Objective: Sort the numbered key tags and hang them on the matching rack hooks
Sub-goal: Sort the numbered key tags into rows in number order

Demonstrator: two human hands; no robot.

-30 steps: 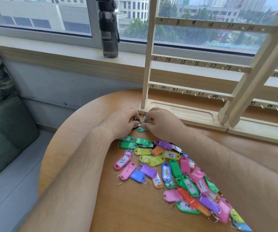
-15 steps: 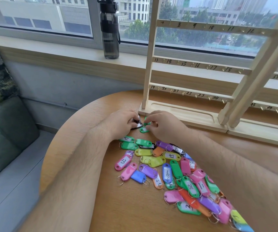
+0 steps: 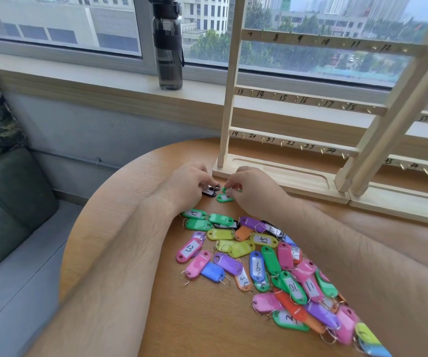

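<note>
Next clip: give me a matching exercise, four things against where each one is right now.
Things: 1 water bottle; 2 black tag; 3 green tag nearest the rack; 4 pink tag marked 13.
Places: A in the pile on the table; B held by the left hand; C on the windowsill; D held by the right hand.
Pairs: 1-C; 2-B; 3-D; 4-A.

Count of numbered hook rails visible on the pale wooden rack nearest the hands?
3 on the pale wooden key rack: top rail marked 7-12, middle rail 13-18, bottom rail 19-24. More may sit above the frame.
</note>
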